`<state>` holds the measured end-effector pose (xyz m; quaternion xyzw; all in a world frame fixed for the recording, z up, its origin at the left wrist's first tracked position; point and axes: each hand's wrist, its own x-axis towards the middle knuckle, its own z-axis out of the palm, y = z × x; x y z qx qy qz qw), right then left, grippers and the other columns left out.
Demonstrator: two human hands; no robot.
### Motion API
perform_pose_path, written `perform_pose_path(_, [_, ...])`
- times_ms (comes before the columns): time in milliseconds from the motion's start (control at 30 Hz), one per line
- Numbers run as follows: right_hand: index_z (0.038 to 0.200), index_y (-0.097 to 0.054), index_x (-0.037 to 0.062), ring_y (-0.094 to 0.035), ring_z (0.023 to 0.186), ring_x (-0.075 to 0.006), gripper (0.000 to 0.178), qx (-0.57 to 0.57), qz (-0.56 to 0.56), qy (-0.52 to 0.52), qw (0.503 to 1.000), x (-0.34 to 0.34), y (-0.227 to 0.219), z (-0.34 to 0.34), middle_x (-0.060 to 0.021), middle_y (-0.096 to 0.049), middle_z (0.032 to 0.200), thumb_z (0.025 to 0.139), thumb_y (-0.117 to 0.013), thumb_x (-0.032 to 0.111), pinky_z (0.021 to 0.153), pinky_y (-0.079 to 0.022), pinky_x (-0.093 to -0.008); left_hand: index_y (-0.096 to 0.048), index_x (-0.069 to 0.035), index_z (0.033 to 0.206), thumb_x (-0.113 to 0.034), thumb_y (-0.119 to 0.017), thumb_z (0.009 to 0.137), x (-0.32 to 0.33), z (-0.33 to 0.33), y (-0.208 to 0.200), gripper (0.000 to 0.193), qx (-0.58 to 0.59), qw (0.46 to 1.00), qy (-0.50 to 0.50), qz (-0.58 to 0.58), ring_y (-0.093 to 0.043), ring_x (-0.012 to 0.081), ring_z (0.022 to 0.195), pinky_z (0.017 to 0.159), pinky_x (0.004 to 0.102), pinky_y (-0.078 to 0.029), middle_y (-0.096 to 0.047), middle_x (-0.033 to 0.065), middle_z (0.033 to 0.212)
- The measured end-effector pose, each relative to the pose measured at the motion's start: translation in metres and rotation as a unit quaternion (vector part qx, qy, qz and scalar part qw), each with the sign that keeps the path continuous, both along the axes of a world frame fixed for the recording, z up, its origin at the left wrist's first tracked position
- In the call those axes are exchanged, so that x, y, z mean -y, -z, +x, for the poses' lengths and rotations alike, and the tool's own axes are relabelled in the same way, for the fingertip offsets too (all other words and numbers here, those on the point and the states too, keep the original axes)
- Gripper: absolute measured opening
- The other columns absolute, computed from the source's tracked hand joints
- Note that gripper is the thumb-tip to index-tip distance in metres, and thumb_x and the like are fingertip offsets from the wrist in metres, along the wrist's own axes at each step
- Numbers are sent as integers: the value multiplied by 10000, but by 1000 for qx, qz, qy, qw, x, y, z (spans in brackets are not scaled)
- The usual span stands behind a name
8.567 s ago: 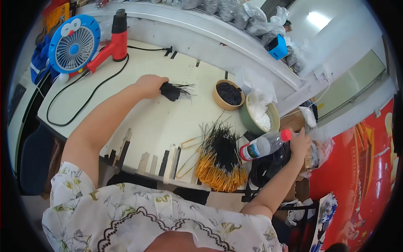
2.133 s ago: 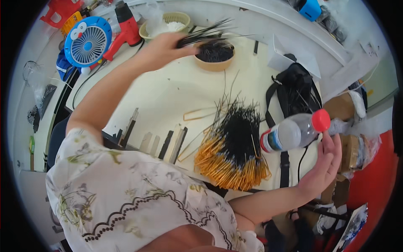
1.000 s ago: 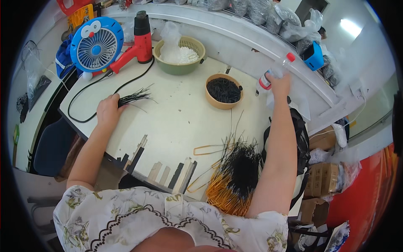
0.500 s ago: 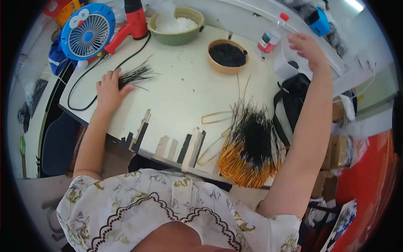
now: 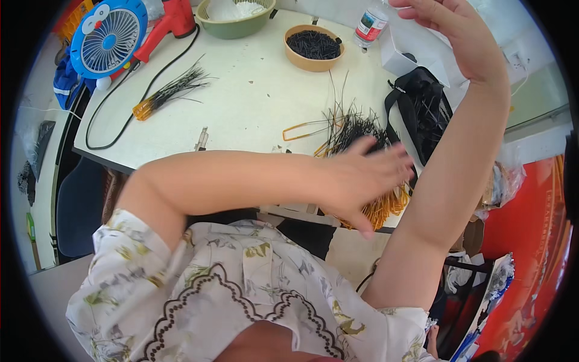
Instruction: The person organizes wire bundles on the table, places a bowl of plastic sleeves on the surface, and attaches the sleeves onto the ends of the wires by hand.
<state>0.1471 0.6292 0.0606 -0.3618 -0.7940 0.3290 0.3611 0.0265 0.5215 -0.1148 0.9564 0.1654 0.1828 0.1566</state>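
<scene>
My left hand (image 5: 365,181) reaches across to the right, fingers spread and slightly smeared by motion, over a large pile of black wires with orange looped ends (image 5: 395,202). It hides much of that pile; whether it touches the wires I cannot tell. My right hand (image 5: 467,36) is raised at the upper right near a clear bottle (image 5: 370,27), its fingers stretched out, partly cut off by the picture's top edge, with nothing visible in it. A smaller bundle of the same wires (image 5: 172,90) lies by itself on the left of the white table (image 5: 241,114).
A tan bowl of short black pieces (image 5: 313,47) and a green basin (image 5: 235,24) stand at the back. On the left are a blue fan (image 5: 108,41), a red hair dryer (image 5: 172,24) and its black cord (image 5: 136,120). A black bag (image 5: 425,108) lies right of the pile.
My left hand has let go of the small wire bundle and swung right to the large pile. My right hand is still raised, now higher in the picture. The whole view has shifted slightly.
</scene>
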Motion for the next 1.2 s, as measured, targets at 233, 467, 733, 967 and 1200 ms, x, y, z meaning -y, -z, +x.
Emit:
perform_pose_path(233, [1234, -557, 46, -554, 1003, -161, 402, 52, 98, -18, 994, 74, 8, 17, -77, -623, 1092, 881, -572, 238, 920, -392, -296, -484, -33, 1244, -468, -682, 737, -9, 54, 9, 697, -214, 974, 34, -64, -270, 282, 1370, 1072, 654, -101, -464, 120, 1313])
perform_pose_path(467, [1195, -552, -16, -562, 963, -155, 344, -131, 46, 115, 984, 118, 109, 37, -99, -635, 1046, 862, -587, 66, 892, -428, -286, -479, -55, 1262, -515, -623, 779, -28, -4, 17, 683, -195, 971, -136, -40, -348, 247, 1320, 1083, 633, -111, -491, 119, 1269])
perform_pose_path(733, [1135, -585, 12, -587, 811, -177, 282, 97, 0, 244, 965, 138, 229, 45, -106, -640, 961, 876, -582, 123, 753, -479, -297, -318, -45, 1411, -553, -561, 847, -29, -73, -7, 797, -43, 977, -171, -119, -275, 309, 1363, 1108, 567, -118, -313, 190, 1446])
perform_pose_path(967, [1440, -297, 114, -382, 1277, -266, 687, 119, -50, 119, 985, 125, 213, 70, -83, -366, 1439, 836, -625, 139, 989, -363, -357, -113, -112, 1482, -504, -766, 661, 24, -185, -8, 1120, -23, 953, -272, -132, -201, 386, 1384, 1116, 541, -160, -162, 244, 1496])
perform_pose_path(1200, [1484, -176, 98, -304, 1356, -334, 806, 90, -116, 72, 987, 85, 208, 19, -226, -323, 1454, 836, -642, 211, 1081, -270, -368, -60, -19, 1465, -467, -793, 647, 48, -164, 49, 1185, -28, 922, -378, -81, -237, 449, 1344, 1111, 461, -226, -145, 325, 1467])
